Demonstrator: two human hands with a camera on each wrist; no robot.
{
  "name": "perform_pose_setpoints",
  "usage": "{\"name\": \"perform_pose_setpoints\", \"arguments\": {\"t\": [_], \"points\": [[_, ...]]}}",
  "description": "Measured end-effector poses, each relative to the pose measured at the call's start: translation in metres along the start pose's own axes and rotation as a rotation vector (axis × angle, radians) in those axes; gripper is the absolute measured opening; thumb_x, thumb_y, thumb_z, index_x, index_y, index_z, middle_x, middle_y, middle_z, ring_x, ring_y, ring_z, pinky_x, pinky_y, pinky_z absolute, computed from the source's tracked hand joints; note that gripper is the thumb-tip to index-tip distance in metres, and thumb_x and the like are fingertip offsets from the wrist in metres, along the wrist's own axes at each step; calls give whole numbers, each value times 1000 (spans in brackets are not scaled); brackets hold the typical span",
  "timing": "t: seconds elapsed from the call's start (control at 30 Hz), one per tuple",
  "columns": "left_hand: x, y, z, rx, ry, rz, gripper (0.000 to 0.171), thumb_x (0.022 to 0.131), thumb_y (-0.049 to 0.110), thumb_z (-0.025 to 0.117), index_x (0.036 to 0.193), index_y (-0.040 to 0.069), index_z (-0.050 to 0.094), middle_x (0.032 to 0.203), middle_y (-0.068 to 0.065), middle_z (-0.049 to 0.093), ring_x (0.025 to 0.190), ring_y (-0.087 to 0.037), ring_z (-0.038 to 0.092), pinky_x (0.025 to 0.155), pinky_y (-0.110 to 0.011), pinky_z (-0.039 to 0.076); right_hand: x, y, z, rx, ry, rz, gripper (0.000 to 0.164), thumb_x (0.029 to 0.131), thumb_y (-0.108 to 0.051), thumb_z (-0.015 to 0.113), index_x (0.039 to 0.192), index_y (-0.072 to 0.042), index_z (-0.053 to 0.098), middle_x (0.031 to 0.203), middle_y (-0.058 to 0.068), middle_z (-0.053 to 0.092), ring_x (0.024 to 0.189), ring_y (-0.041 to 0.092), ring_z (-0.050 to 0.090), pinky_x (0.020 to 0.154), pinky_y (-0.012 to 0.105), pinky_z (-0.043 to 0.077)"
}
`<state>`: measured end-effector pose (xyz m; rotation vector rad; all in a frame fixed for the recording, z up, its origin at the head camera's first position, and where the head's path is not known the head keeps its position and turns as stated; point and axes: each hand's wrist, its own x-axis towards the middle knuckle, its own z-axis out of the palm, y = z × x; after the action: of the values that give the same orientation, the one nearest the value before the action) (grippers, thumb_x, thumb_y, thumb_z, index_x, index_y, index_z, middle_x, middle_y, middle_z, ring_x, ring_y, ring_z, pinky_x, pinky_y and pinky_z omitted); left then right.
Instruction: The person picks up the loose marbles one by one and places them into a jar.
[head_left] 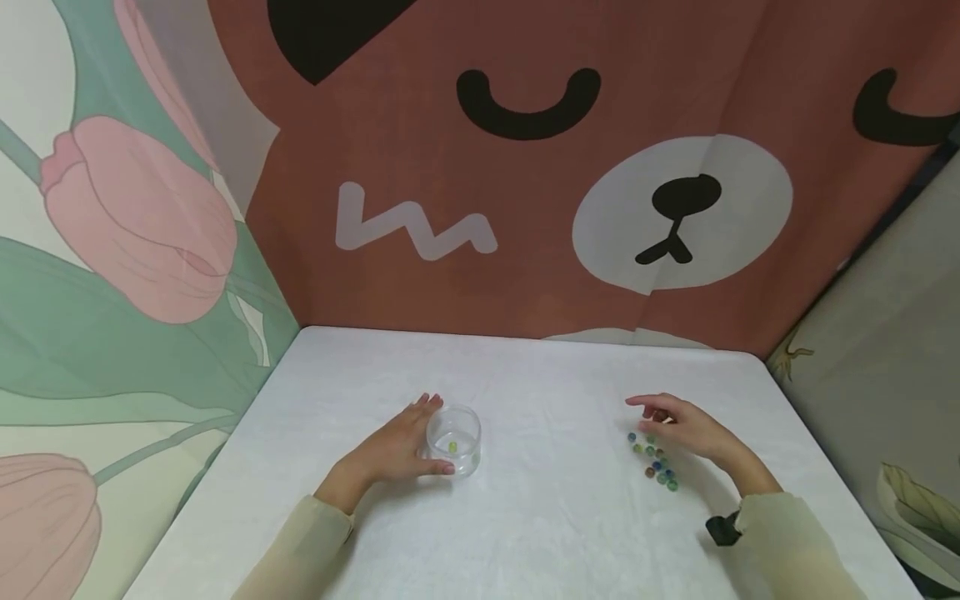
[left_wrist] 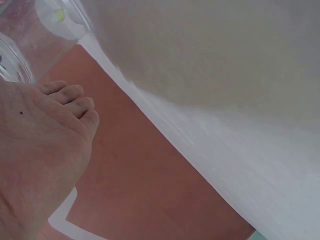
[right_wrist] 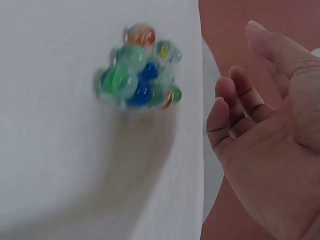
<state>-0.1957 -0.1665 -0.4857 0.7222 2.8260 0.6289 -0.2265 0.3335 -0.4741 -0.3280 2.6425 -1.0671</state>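
My left hand (head_left: 397, 446) holds a clear round cup (head_left: 467, 467) from its left side, with the thumb at the front and the fingers reaching round behind. Inside the cup lies one yellow-green marble (head_left: 453, 447), visible through the wall in the left wrist view too. At the right, my right hand (head_left: 686, 423) hovers just beyond a cluster of glass marbles, its fingers loosely bent and the index finger pointing left. No marble shows between those fingers in the right wrist view. The cluster includes a blue marble (right_wrist: 142, 93), an orange-red marble (right_wrist: 141, 35) and several green ones.
A white cloth (head_left: 540, 508) covers the table, whose far edge meets a brown curtain (head_left: 420, 300) printed with a bear. Floral fabric (head_left: 150, 358) hangs along the left side, and a pale curtain (head_left: 885, 358) along the right. A black object (head_left: 722, 529) shows by the right cuff.
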Motion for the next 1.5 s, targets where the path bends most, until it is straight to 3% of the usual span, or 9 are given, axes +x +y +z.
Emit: {"name": "perform_pose_setpoints", "arguments": {"t": [0.33, 0.7, 0.83, 1.13, 1.5], "points": [[-1, 0, -1, -20, 8, 20, 115, 80, 71, 71, 159, 2, 26, 166, -15, 25, 155, -32, 19, 126, -51, 22, -10, 16, -2, -35, -14, 66, 38, 100, -19, 66, 137, -11, 63, 109, 7, 59, 98, 24, 50, 78, 33, 48], [0, 2, -2, -23, 8, 34, 115, 80, 71, 70, 159, 0, 26, 166, -17, 25, 155, -33, 19, 126, -51, 21, -11, 39, -2, -61, -28, 35, 31, 98, -14, 67, 129, -10, 69, 115, 8, 62, 100, 22, 52, 83, 36, 50], [1, 0, -1, -19, 6, 23, 115, 79, 73, 69, 159, 2, 26, 166, -14, 25, 155, -32, 18, 126, -50, 21, -10, 40, 0, -77, -24, 18, 29, 97, -11, 67, 126, -11, 71, 119, 9, 63, 104, 22, 55, 89, 41, 51], [-1, -2, 0, -26, -2, 3, 116, 79, 75, 68, 160, 5, 26, 167, -12, 24, 156, -30, 16, 126, -50, 21, -6, 42, 6, -111, -26, 15, 26, 96, -9, 68, 120, -16, 74, 108, 3, 61, 96, 19, 51, 83, 36, 49], [-1, 1, 0, -35, 3, 7, 113, 80, 69, 72, 159, 2, 27, 166, -14, 27, 155, -31, 18, 126, -50, 20, -8, 42, 8, -142, 29, 22, 19, 93, -12, 71, 112, -14, 74, 108, 4, 64, 98, 21, 56, 89, 44, 51]]}}
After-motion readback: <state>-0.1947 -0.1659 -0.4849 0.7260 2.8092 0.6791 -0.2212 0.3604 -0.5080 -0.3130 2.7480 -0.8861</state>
